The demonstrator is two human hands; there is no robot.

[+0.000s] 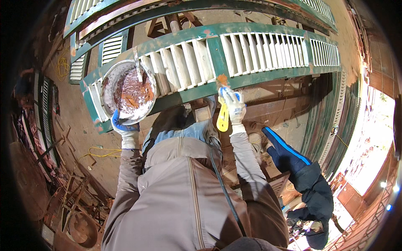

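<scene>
A long louvred shutter [215,58], green-framed with whitish slats, lies across in front of me. On its left end rests a round bucket [155,90] smeared white inside and holding wet reddish-brown paste [135,93]. A flat smeared stick or blade [137,65] stands in the paste, leaning on the far rim. My left hand [124,126], in a white and blue glove, grips the bucket's near rim. My right hand [233,103], gloved alike, is closed on a yellow-handled tool [222,116] at the shutter's near edge. An orange-brown patch [222,78] shows just beyond its fingers; the tool's working end cannot be made out.
More green louvred shutters [113,48] lie or stand beyond, and several green panels [335,108] are stacked at the right. A person in dark clothes [307,184] is low at the lower right. Yellow cord [102,154] and wooden scraps [75,192] lie on the left floor.
</scene>
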